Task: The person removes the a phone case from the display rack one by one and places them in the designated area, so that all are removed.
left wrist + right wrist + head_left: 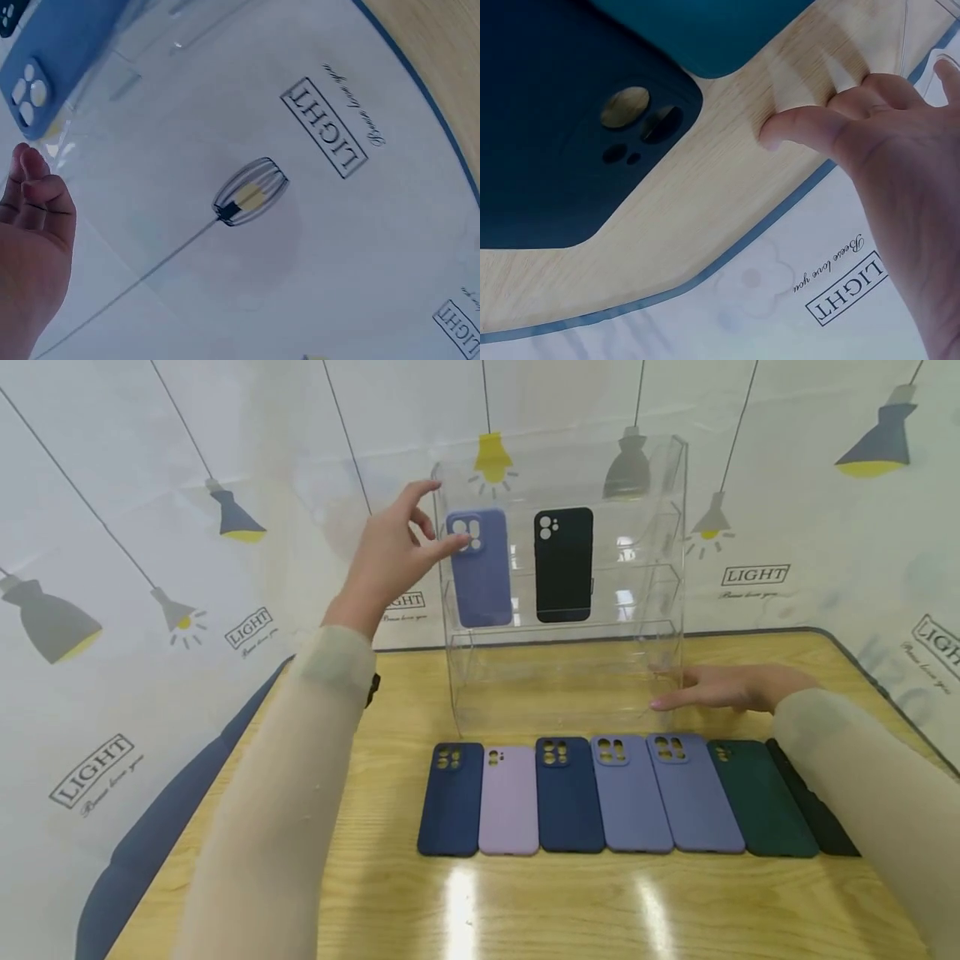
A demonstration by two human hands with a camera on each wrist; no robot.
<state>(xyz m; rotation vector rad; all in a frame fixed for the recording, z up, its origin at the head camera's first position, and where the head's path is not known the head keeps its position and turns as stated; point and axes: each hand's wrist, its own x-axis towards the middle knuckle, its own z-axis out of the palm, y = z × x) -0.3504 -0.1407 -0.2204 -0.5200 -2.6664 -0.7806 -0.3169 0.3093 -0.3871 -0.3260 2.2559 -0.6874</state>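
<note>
A clear tiered display stand (564,693) stands upright on the table. A lavender-blue phone case (483,585) leans on its upper left, beside a black phone case (564,560). My left hand (393,543) is at the stand's left side, its thumb over the lavender case's camera cutouts. In the left wrist view, its bent fingers (34,169) lie just off a corner of the blue case (64,52). Low at the stand's right side, my right hand (727,687) has its thumb stretched toward the edge; whether it touches the stand is unclear.
In front of the stand lies a row of phone cases: a navy one (452,802), a pink one (510,802), another navy one (570,802), two lavender ones, a green one (768,802) and a black one (813,806) partly under my right sleeve. A lamp-patterned sheet (300,510) hangs behind.
</note>
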